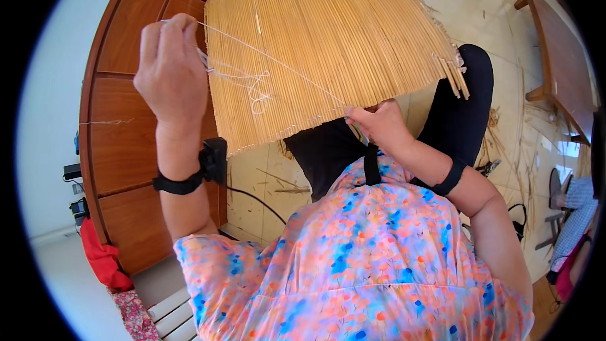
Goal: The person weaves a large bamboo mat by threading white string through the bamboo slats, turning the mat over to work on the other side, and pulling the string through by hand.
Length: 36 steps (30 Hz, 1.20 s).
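Note:
A stiff mat of straw-coloured stalks (pixel 328 31), laid side by side, spreads in front of me with its near edge by my lap. White stitching runs along that edge. My left hand (pixel 169 69) is raised at the mat's left side, its fingertips pinched on a white thread (pixel 295 74). The thread stretches taut and slanting from there to the near edge. A loose, looped length hangs below the left hand, over the mat. My right hand (pixel 384 126) grips the near edge where the thread meets it, thumb on top; its other fingers are partly hidden beneath.
Brown wooden cabinets (pixel 151 132) stand close on the left. Loose stalks (pixel 495 132) litter the tiled floor. A wooden bench (pixel 558 44) is at the far right, and another person's checked sleeve or trouser leg (pixel 574 221) shows at the right rim. Several stalk ends (pixel 456 79) stick out at the mat's right corner.

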Tool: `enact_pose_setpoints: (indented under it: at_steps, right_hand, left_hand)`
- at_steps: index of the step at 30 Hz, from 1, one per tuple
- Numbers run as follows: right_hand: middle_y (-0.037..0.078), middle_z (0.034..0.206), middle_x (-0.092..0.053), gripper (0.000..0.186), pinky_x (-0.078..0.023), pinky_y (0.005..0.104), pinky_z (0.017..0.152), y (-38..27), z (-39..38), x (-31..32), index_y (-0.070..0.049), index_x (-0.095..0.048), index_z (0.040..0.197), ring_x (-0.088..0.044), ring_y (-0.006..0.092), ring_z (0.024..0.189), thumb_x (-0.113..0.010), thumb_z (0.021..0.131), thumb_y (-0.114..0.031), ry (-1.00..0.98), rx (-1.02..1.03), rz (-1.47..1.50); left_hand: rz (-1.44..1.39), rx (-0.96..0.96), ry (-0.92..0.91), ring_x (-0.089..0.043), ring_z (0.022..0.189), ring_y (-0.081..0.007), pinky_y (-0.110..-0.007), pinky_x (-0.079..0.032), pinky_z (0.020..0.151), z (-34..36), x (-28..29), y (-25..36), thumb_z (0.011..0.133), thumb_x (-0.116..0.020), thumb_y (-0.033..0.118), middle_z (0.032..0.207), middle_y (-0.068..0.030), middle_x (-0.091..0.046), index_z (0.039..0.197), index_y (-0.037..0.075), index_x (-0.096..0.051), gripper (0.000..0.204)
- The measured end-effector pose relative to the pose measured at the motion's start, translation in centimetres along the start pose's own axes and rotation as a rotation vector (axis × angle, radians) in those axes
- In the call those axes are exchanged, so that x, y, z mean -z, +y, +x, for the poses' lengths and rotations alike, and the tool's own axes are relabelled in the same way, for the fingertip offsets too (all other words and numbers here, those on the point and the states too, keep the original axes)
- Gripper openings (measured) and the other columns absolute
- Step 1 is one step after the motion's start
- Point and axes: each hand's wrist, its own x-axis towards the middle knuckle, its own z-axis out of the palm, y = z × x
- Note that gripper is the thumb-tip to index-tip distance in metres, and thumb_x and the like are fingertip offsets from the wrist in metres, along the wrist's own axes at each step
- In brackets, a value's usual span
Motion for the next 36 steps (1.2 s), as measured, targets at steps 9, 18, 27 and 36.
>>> enact_pose_setpoints:
  at_steps: [9, 18, 27, 36]
  right_hand:
    - [0.007, 0.073, -0.067, 0.017, -0.042, 0.0258, 0.044, 0.2, 0.2, 0.5, 0.003, -0.067, 0.088, -0.052, 0.0096, 0.049, -0.072, 0.084, -0.012, -0.051, -0.100, -0.076]
    - [0.008, 0.075, -0.067, 0.016, -0.044, 0.0254, 0.045, -0.7, -0.3, 0.3, 0.004, -0.067, 0.090, -0.054, 0.0107, 0.051, -0.070, 0.084, -0.011, -0.074, -0.130, -0.118]
    - [0.006, 0.075, -0.067, 0.013, -0.043, 0.0247, 0.044, -0.1, 0.0, 0.6, 0.001, -0.068, 0.090, -0.054, 0.0103, 0.050, -0.069, 0.082, -0.009, -0.114, -0.090, -0.129]
    - [0.004, 0.075, -0.067, 0.013, -0.040, 0.0227, 0.046, -0.1, -0.6, 0.4, 0.000, -0.068, 0.091, -0.050, 0.0072, 0.051, -0.068, 0.087, -0.012, -0.130, -0.088, -0.028]
  left_hand:
    - [-0.077, 0.431, -0.313, -0.068, 0.074, -0.0123, -0.027, -0.053, 0.066, -0.1, -0.7, -3.6, 0.091, -0.067, 0.010, 0.086, -0.0078, -0.069, 0.101, 0.004, -0.070, 0.012]
    - [-0.793, 0.124, -0.684, -0.063, 0.074, -0.0341, -0.038, -0.052, 0.064, -9.9, -3.9, 9.8, 0.084, -0.068, 0.001, 0.086, -0.0151, -0.061, 0.098, 0.003, -0.066, 0.015]
    - [-0.997, 0.178, -0.709, -0.061, 0.062, -0.0238, -0.031, -0.050, 0.056, -11.2, -6.1, 10.6, 0.088, -0.064, 0.001, 0.083, -0.0106, -0.061, 0.092, 0.001, -0.063, 0.004]
    - [-1.009, 0.634, -0.607, -0.061, 0.062, -0.0144, -0.028, -0.049, 0.056, -9.8, -4.5, 7.4, 0.086, -0.070, 0.002, 0.076, -0.0082, -0.062, 0.090, -0.001, -0.064, 0.007]
